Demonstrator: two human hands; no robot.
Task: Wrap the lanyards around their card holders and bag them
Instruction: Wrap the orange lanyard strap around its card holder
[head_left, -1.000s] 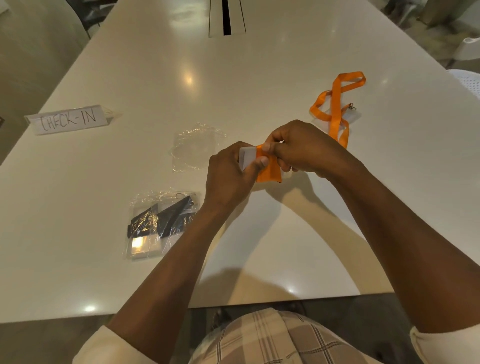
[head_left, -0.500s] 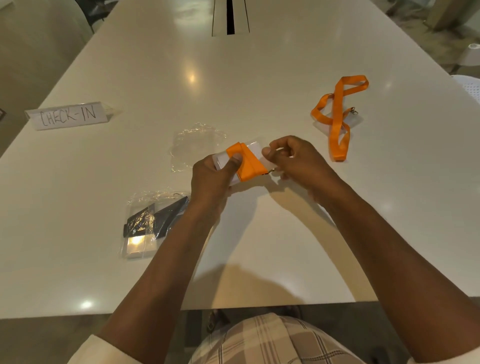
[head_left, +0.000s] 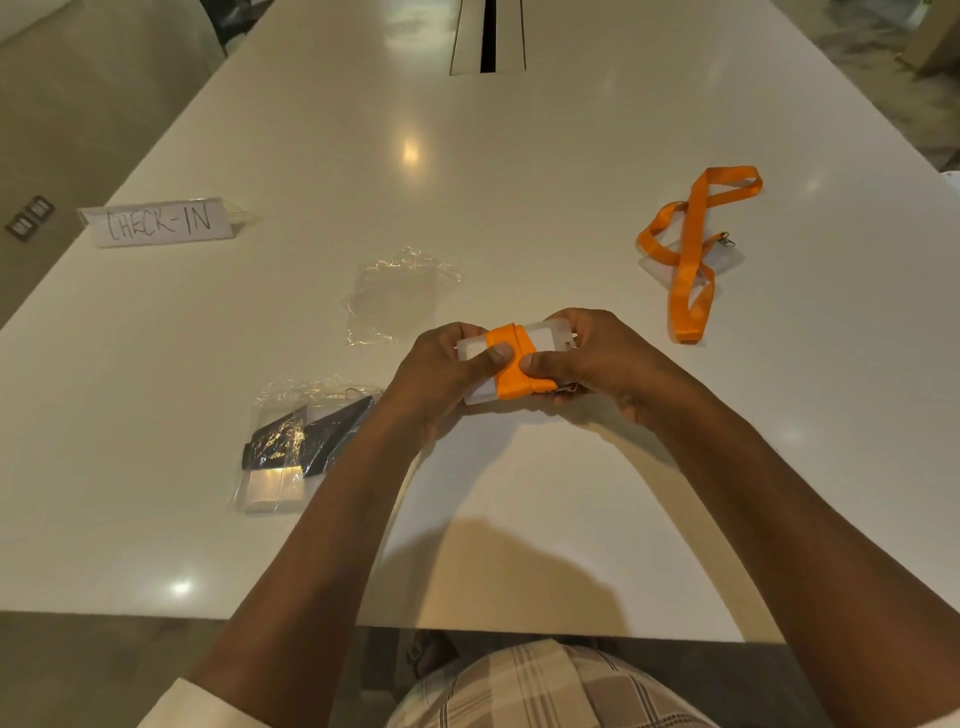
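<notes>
A long white counter (head_left: 519, 218) fills the room ahead, glossy with ceiling lights reflected in it, and a dark cable slot (head_left: 488, 36) sits at its far middle. The person leans over its near edge, both forearms stretched out, with a plaid garment (head_left: 545, 691) showing below.

The left hand (head_left: 441, 374) and the right hand (head_left: 597, 358) meet over the middle of the counter, both closed on 1 clear card holder (head_left: 475, 392). An orange lanyard (head_left: 514, 366) is wound in a tight band around its middle, and both thumbs press on that band from either side. A small metal clip pokes out under the right hand.

Off to the left, near the left forearm, lies a filled bag (head_left: 291, 447) holding a card holder wrapped in a black lanyard. Beyond the hands, an empty clear bag (head_left: 400, 296) lies flat and crinkled. To the right, well apart from the hands, a loose orange lanyard (head_left: 691, 254) sprawls over its own clear holder, unwrapped. At the far left stands a paper sign (head_left: 156, 221) lettered CHECK-IN.
</notes>
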